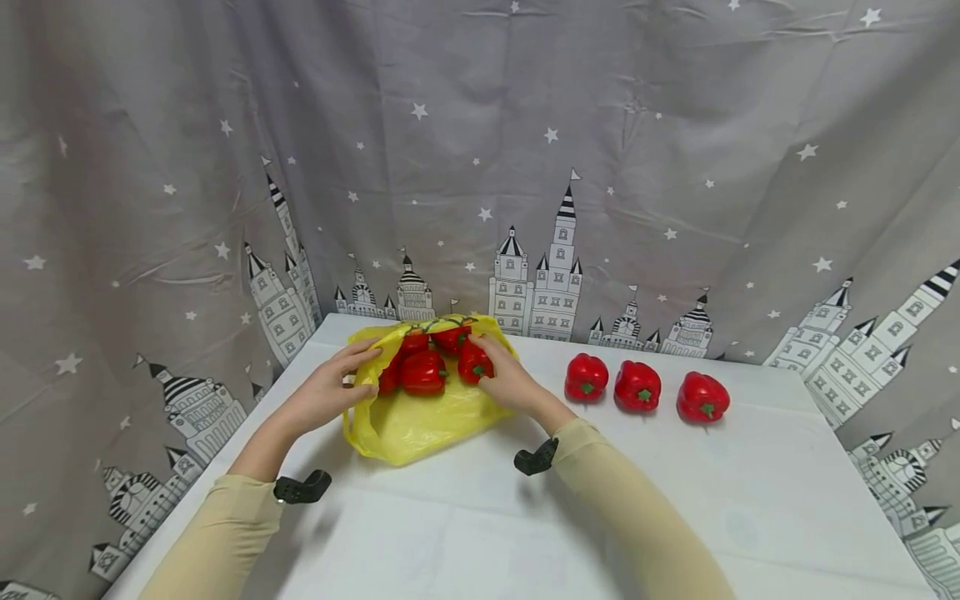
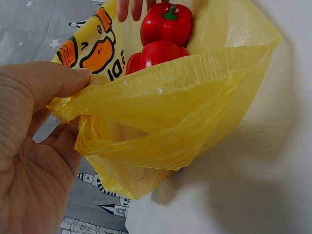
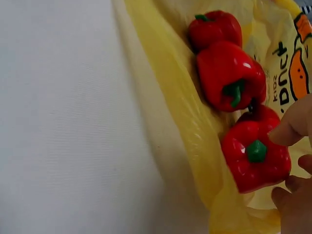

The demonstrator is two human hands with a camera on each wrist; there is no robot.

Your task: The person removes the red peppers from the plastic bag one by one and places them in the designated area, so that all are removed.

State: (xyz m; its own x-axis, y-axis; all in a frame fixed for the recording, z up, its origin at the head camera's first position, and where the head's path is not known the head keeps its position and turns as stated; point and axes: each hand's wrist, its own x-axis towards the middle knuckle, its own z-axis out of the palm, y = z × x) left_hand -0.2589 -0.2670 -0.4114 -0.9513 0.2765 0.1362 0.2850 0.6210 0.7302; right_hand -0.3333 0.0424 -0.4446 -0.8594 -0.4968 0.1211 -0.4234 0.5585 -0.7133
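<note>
L hand (image 1: 324, 393): fingers pinch rim of thin yellow plastic bag (image 1: 420, 421).
R hand (image 1: 504, 377): fingers grip glossy red pepper (image 1: 474, 363) inside bag.
Risk: rim prob. slips, peppers roll onto desk.

Red peppers (image 1: 637, 386) with green stems, yellow bag (image 1: 408, 425), white table (image 1: 525, 517), grey star-and-castle curtain (image 1: 480, 167).

Crinkled yellow plastic bag (image 1: 420, 421) lying open, red peppers (image 1: 423, 371) inside
</note>
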